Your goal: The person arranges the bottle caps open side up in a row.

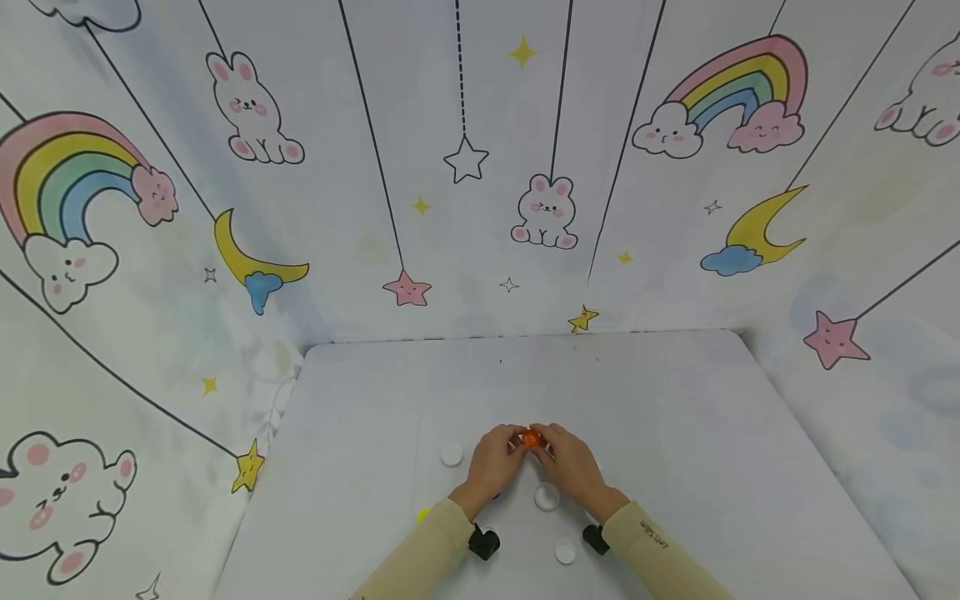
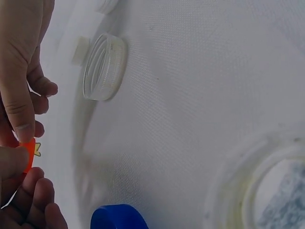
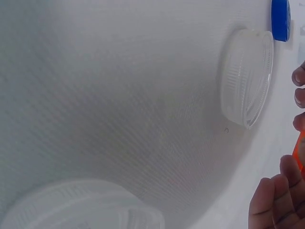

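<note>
Both hands meet above the white table, with a small orange bottle cap (image 1: 531,438) between their fingertips. My left hand (image 1: 493,460) pinches the cap from the left with thumb and fingers. From the other side my right hand (image 1: 572,468) pinches it too. In the left wrist view only an orange edge of the cap (image 2: 31,153) shows between the fingers. Below the hands lies a clear ridged lid (image 1: 547,497), seen tilted in the right wrist view. A blue cap (image 2: 118,217) lies near the left wrist, mostly hidden in the head view.
A white cap (image 1: 452,454) lies left of the left hand. Another whitish cap (image 1: 565,551) lies between the forearms. Something yellow (image 1: 423,516) peeks out by the left sleeve. Printed cloth walls (image 1: 480,208) border the table (image 1: 675,400) at the back and sides.
</note>
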Demonstrator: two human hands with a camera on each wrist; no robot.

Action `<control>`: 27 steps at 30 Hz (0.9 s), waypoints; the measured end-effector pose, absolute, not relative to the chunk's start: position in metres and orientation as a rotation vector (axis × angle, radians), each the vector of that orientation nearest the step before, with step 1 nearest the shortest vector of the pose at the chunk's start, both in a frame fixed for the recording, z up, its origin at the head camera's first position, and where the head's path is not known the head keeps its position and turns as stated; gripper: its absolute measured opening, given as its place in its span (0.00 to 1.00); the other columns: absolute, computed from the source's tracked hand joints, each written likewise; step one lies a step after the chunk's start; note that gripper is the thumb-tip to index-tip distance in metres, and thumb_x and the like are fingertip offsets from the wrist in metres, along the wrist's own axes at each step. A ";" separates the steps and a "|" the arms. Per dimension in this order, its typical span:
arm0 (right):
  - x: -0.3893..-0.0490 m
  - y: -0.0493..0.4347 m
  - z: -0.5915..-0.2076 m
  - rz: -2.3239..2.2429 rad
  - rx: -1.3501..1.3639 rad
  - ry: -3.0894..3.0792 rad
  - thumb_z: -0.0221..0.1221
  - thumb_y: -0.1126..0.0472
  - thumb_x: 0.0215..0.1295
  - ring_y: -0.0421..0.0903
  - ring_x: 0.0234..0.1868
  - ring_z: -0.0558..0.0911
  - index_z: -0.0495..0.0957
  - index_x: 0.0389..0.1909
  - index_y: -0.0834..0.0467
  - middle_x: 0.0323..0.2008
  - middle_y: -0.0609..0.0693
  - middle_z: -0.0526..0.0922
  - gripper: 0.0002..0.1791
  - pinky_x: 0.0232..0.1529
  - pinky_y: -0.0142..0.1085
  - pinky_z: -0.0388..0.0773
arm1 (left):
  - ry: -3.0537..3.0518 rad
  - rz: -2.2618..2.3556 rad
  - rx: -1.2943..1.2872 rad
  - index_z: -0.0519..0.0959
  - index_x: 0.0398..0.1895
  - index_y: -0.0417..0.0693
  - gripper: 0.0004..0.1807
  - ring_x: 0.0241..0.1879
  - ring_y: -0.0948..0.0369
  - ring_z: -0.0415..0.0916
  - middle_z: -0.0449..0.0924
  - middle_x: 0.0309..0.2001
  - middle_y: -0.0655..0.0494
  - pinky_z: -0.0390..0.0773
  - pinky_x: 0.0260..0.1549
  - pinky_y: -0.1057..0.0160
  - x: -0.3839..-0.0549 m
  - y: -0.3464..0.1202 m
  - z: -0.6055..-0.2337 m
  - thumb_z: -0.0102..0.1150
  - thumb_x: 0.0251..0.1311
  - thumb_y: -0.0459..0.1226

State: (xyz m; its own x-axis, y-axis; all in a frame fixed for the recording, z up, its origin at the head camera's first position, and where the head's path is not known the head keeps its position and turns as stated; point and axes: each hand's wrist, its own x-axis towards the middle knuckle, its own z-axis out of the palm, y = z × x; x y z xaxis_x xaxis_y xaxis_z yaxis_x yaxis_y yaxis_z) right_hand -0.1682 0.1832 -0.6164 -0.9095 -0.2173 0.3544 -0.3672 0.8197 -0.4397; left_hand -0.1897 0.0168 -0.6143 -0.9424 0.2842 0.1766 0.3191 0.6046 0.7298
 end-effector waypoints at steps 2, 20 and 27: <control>-0.168 0.183 -0.616 0.739 0.454 -2.713 0.69 0.62 0.58 0.35 0.27 0.72 0.80 0.51 0.58 0.31 0.43 0.78 0.19 0.28 0.28 0.72 | -2.790 -1.258 -0.504 0.83 0.47 0.47 0.13 0.28 0.69 0.72 0.79 0.31 0.62 0.73 0.28 0.70 -0.190 0.017 -0.615 0.66 0.59 0.37; -0.170 0.177 -0.619 0.723 0.405 -2.945 0.66 0.61 0.62 0.40 0.33 0.78 0.81 0.51 0.59 0.36 0.47 0.82 0.17 0.36 0.37 0.77 | -2.923 -0.922 -0.512 0.84 0.40 0.43 0.09 0.29 0.61 0.76 0.80 0.29 0.56 0.75 0.28 0.64 -0.190 0.024 -0.625 0.65 0.59 0.37; -0.171 0.177 -0.621 0.703 0.410 -2.952 0.66 0.61 0.61 0.39 0.31 0.77 0.82 0.50 0.59 0.33 0.46 0.81 0.15 0.34 0.35 0.76 | -2.936 -0.830 -0.532 0.85 0.40 0.43 0.10 0.32 0.56 0.80 0.82 0.31 0.53 0.78 0.32 0.60 -0.190 0.026 -0.627 0.65 0.60 0.38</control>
State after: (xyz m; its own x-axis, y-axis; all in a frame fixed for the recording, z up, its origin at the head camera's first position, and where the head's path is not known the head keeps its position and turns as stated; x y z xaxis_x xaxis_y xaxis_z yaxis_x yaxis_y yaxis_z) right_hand -0.1714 0.1769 -0.6213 -0.9611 -0.2395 0.1378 -0.2759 0.8591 -0.4311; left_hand -0.1898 0.0256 -0.6268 -0.9399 0.3137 0.1345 0.3377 0.7974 0.5001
